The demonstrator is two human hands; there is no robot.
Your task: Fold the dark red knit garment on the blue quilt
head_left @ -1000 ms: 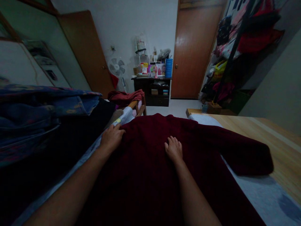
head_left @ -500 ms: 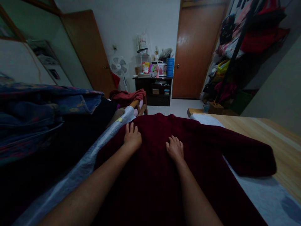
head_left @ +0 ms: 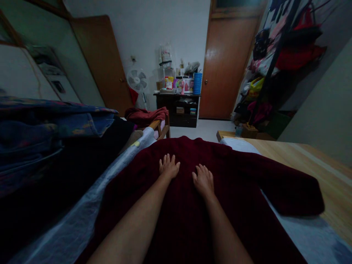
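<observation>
Along my left side lies a heap of clothing, a flowered denim piece (head_left: 79,123) on top and dark cloth (head_left: 93,156) below it. Next comes a strip of pale-blue sheet (head_left: 85,216), and beyond its far end a reddish cloth (head_left: 147,115) hangs over a wooden rail.

My left hand (head_left: 169,168) lies palm down with fingers fanned out, on the upper middle of the maroon garment (head_left: 183,205), which is laid out in front of me over the sheet. A second ago this hand was out at the garment's left edge; now it has slid inward, so that edge is free and both hands share the same stretch of cloth. Just beside it my right hand (head_left: 203,179) has hardly shifted, palm down, fingers a little bent and slightly parted, pinching nothing that I can see.

Further right, one sleeve (head_left: 291,187) reaches across the sheet towards the pale wooden counter (head_left: 316,165), its end smooth and rounded.

The other sleeve I can't make out; in this dim light it may lie along the left side or underneath. My forearms cover part of the body, and its lower end runs out of view.
</observation>
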